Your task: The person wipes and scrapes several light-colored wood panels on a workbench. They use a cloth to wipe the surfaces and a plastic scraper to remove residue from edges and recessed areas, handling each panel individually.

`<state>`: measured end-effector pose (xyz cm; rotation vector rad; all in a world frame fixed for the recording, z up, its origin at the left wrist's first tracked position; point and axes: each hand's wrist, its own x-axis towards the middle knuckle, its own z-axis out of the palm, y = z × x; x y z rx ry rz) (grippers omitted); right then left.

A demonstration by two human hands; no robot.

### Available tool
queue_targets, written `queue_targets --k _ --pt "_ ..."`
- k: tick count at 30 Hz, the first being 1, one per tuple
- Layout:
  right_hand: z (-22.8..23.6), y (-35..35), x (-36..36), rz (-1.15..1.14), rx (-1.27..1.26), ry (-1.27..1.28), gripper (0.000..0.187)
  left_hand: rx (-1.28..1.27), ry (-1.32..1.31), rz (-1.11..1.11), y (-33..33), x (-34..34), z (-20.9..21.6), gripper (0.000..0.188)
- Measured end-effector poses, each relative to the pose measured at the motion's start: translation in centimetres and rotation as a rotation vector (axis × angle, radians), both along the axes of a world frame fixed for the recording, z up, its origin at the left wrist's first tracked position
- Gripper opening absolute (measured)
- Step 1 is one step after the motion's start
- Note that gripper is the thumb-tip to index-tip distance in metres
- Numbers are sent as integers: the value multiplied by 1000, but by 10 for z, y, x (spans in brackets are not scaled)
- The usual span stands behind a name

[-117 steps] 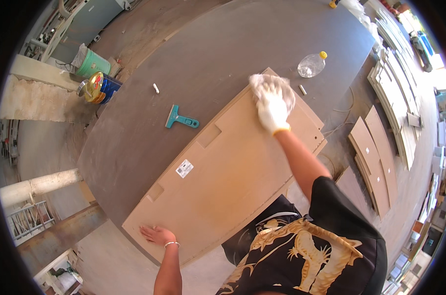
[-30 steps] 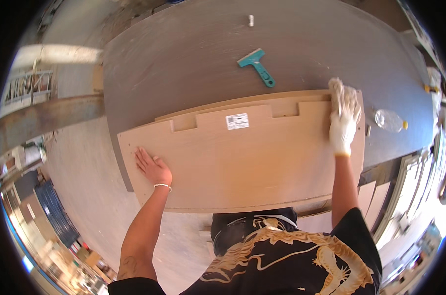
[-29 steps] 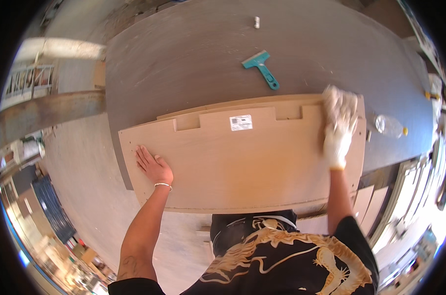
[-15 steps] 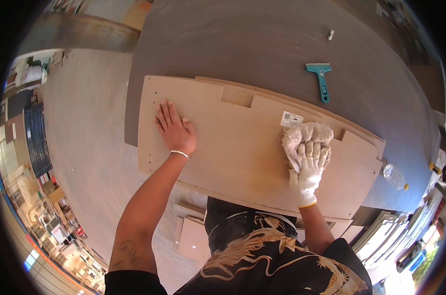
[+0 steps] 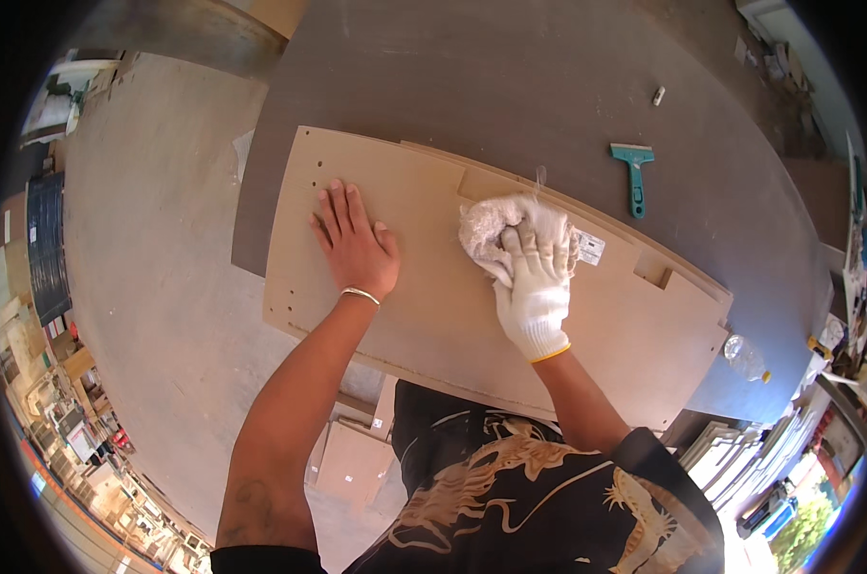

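Two hands are on one brown board (image 5: 424,297), which lies on the dark table (image 5: 424,77). The bare left hand (image 5: 357,244) rests flat on it, fingers spread, gripping nothing. The right hand (image 5: 534,268), in a white glove, grasps one rag (image 5: 486,230) against the board near its middle. The board shows two notches (image 5: 654,270) and one label (image 5: 590,249) (partly covered by the gloved hand). Beyond lie one teal scraper (image 5: 636,177) and one small white stub (too small to identify) (image 5: 659,96). One clear bottle (image 5: 742,354) is blurred near the right. The rag's underside is hidden.
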<state>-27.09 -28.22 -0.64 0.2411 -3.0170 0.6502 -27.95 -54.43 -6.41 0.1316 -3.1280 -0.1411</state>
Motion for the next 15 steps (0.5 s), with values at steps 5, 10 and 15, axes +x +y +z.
queue_targets --k 5,10,15 --pt "-10 -4 3 -47 -58 -27 54 -8 -7 -12 0 1 1 76" --pt "-15 -6 7 -53 -41 12 57 38 -23 12 2 1 6 74" --pt "3 -34 14 -53 40 -205 58 25 -18 9 3 -1 8 75"
